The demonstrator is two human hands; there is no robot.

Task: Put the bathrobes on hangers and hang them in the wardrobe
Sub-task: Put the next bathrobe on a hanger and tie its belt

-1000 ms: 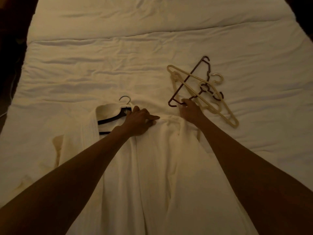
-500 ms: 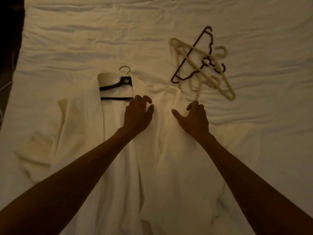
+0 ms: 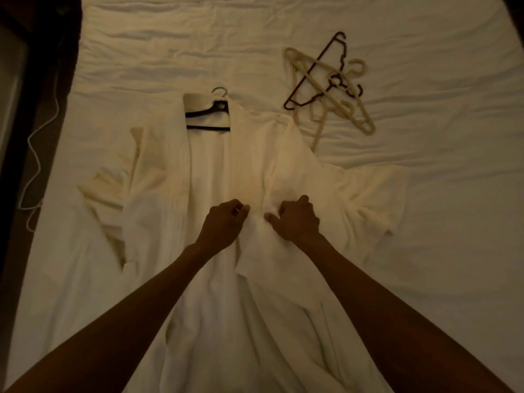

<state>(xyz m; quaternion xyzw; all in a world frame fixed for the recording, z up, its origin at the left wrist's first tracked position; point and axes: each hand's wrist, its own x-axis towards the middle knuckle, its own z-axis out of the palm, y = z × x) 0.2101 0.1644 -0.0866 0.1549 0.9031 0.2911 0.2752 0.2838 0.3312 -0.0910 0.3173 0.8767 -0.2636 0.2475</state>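
A white bathrobe (image 3: 209,177) lies spread on the bed with its collar at the far end. A black hanger (image 3: 208,117) with a metal hook sits inside the collar. My left hand (image 3: 224,224) and my right hand (image 3: 295,219) are side by side at the robe's middle. Each pinches a fold of the front cloth. A loose pile of hangers (image 3: 329,86), cream ones and a dark one, lies to the right of the collar. No wardrobe is in view.
The bed (image 3: 425,194) is covered with a wrinkled white sheet. Its left edge meets a dark floor strip where a thin white cable (image 3: 35,154) trails. The light is dim.
Both hands slid from the collar area down toward me to the robe's middle and closed on the cloth. The view has shifted so more of the robe shows.
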